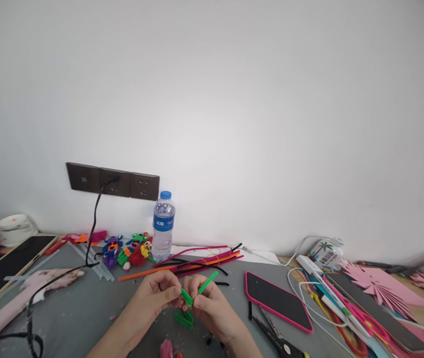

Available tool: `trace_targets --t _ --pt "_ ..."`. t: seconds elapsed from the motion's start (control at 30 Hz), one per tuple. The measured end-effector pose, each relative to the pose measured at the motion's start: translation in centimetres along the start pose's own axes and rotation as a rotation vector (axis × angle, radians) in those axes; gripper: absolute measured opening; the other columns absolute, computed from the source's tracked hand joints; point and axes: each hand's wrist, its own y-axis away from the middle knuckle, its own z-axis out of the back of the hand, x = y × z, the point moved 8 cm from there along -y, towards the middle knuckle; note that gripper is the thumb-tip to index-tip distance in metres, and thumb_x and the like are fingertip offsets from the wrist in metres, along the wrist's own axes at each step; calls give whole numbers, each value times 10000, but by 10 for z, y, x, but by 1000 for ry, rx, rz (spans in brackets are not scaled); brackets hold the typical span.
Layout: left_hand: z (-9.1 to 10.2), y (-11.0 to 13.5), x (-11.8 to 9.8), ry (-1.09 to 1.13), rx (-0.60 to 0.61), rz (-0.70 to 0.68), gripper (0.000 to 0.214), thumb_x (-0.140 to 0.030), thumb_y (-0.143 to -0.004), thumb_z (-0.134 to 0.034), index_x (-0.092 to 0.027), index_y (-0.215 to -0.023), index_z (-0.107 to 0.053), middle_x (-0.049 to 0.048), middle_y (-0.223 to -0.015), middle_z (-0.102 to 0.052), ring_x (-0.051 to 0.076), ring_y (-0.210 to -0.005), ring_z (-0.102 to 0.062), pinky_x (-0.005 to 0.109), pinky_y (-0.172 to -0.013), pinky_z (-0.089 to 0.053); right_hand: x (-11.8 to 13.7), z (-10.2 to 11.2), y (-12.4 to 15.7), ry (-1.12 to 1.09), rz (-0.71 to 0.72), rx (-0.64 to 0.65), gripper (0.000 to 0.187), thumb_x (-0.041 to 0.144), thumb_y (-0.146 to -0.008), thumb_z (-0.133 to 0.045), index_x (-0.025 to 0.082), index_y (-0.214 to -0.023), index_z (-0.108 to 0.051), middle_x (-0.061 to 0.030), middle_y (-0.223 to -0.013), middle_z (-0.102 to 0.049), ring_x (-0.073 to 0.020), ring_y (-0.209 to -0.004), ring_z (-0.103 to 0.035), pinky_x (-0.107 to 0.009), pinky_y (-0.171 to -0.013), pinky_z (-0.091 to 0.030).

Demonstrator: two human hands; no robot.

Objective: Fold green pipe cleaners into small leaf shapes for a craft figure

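Both hands meet over the grey mat, working a bent green pipe cleaner (208, 283). My left hand (159, 293) pinches its folded part between thumb and fingers. With closed fingers, my right hand (212, 303) grips the same green pipe cleaner, and one straight end sticks out up and to the right. A folded green loop (184, 319) hangs or lies just below the fingers; I cannot tell whether it is joined to the held piece. Behind the hands lie several pink, orange and black pipe cleaners (204, 261). A pink fuzzy piece (166, 348) shows at the bottom edge.
A water bottle (163, 228) stands by the wall beside small pipe-cleaner figures (137, 251). At left are a pink glue gun (18, 298) with a black cord and glue sticks (94, 261). To the right lie a pink-cased phone (279, 301), black scissors (279, 340) and folded pink paper (379, 286).
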Motion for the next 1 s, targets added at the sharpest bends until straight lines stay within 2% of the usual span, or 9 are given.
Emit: trace_targets --t 0.3,0.4,0.5,0.63,0.73,0.83,1.0 --pt "4 -1 4 -47 -28 36 317 -389 -584 -860 -141 -639 -670 9 -569 -637 140 -577 -590 240 -600 -455 -1 -3 0 36 -25 49 294 379 -666 -810 178 -671 -596 17 -690 -477 -140 -656 -456 -256 -645 -333" --pt "12 -2 -2 -114 -94 27 339 -408 -569 -860 -138 -680 -688 2 -588 -617 126 -580 -552 219 -566 -410 4 7 -3 50 42 -21 265 359 -692 -796 175 -688 -604 21 -713 -463 -129 -653 -450 -253 -652 -331" --pt "20 -1 -5 -204 -146 65 372 -461 -589 -831 -153 -736 -685 -50 -537 -512 87 -502 -422 198 -483 -320 12 21 -4 114 129 -124 208 322 -708 -787 190 -728 -627 26 -724 -478 -125 -657 -453 -246 -662 -336" --pt "19 -2 1 -391 -71 101 393 -533 -639 -762 -166 -733 -656 -84 -515 -415 70 -442 -302 207 -431 -234 28 36 -2 290 286 -257 149 269 -712 -780 207 -726 -646 21 -722 -518 -133 -682 -460 -237 -647 -344" --pt "18 -3 10 -510 -20 146 412 -539 -641 -751 -160 -781 -669 -83 -537 -422 68 -436 -299 215 -439 -224 33 35 -3 394 338 -277 133 259 -712 -774 204 -701 -653 11 -710 -545 -140 -680 -472 -238 -621 -353" --pt "19 -3 10 -504 -64 132 486 -579 -643 -729 -157 -881 -685 -86 -541 -398 74 -459 -296 217 -461 -216 31 31 -4 444 349 -268 122 261 -713 -769 201 -696 -664 6 -702 -547 -146 -673 -490 -246 -607 -371" --pt "14 -3 4 -373 -79 57 461 -611 -663 -704 -165 -764 -649 -87 -588 -340 70 -482 -208 219 -455 -191 24 27 -5 528 343 -253 138 244 -680 -795 190 -656 -671 1 -704 -548 -151 -683 -509 -257 -616 -390"
